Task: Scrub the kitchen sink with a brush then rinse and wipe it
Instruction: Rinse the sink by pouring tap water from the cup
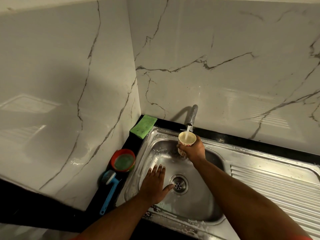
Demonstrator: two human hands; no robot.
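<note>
Steel sink point(195, 205) sits lower centre of frame, set into a black desk point(251, 142) against marble-look walls. We see both arms coming in from the bottom edge.

Left hand point(153, 184): released, palm down, fingers straight and together, flat on the basin floor at its left side. The thumb is spread right and its tip reaches the edge of the drain point(178, 184).

Right hand point(194, 149): grasping a small cup point(186, 140), fingers wrapped around its side. The cup is pale with red flower marks, upright with its mouth up, held at the back of the basin right under the tap point(193, 116). Water stream point(187, 134) runs from the spout straight into the cup. The cup looks close to full; we cannot tell if it overflows.

Brush point(110, 193): not in either hand. It lies on the desk strip left of the sink, blue handle pointing to the lower left of frame, head up near a red bowl point(123, 160). We cannot tell whether head and bowl touch.

Green cloth point(143, 126): on the desk in the wall corner, at the basin's back-left corner, one edge overlapping the sink rim.

White suds or droplets show on the front rim and the back rim. Ribbed drainboard point(277, 187) runs off to the right of frame.
</note>
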